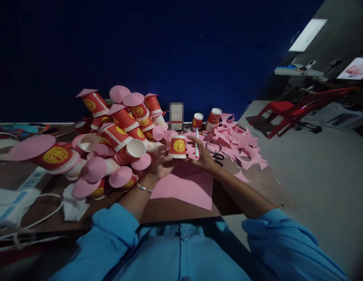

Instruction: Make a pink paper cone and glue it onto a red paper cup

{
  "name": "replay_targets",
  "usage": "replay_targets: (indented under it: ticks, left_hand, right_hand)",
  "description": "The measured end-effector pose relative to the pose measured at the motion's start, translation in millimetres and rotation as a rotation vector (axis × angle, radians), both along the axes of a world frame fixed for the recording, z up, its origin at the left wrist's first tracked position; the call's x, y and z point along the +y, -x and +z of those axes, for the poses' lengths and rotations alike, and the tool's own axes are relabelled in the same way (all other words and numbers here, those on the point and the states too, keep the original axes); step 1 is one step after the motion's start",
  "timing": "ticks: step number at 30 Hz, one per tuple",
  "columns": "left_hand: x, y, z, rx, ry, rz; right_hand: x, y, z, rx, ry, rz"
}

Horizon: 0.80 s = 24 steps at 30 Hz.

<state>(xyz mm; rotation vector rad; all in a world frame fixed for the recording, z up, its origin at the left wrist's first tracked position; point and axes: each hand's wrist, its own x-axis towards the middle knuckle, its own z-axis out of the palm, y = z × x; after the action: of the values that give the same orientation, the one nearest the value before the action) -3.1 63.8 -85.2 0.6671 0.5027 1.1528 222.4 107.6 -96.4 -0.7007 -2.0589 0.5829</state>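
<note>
Left hand (161, 166) steadies a red paper cup (177, 147), upside down on the pink paper sheet (185, 185); fingers curled around its near-left side, touching it. Right hand (202, 155) pinches a white pen (196, 143) upright, just right of the cup, tip down on the sheet; fingers closed on the barrel.

Step, as I read it: tracing the cup rim onto the sheet to mark a circle. Next move needs the cup pinned flat and the pen tip hugging the rim all the way round.

Materials: thin matte paper; waxy printed cups, tapered, gold round emblem. Left of the fingers, a heap of cups (117, 128) capped with pink discs. Beyond the right fingers, jagged pink scraps (242, 144) and scissors (218, 157).
</note>
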Motion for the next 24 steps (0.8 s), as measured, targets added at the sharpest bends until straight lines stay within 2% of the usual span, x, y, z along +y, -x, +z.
replay_targets:
  ticks: [5, 9, 14, 19, 24]
  left_hand:
    - [-4, -1, 1.1, -0.001, -0.050, -0.139]
    - [-8, 0, 1.3, 0.050, -0.103, -0.159]
    - [-9, -1, -1.6, 0.087, -0.126, -0.153]
    - [-6, -5, -4.2, 0.142, -0.135, -0.121]
    - [-5, -5, -4.7, 0.152, -0.131, -0.113]
  right_hand:
    - [-21, 1, 4.7, 0.103, 0.094, -0.042]
    - [-31, 6, 11.3, 0.090, 0.143, -0.016]
    - [-30, 2, 16.7, 0.053, 0.037, -0.038]
    - [-24, -8, 23.0, -0.133, -0.081, -0.066]
    - [-19, -10, 20.2, -0.065, -0.028, 0.012]
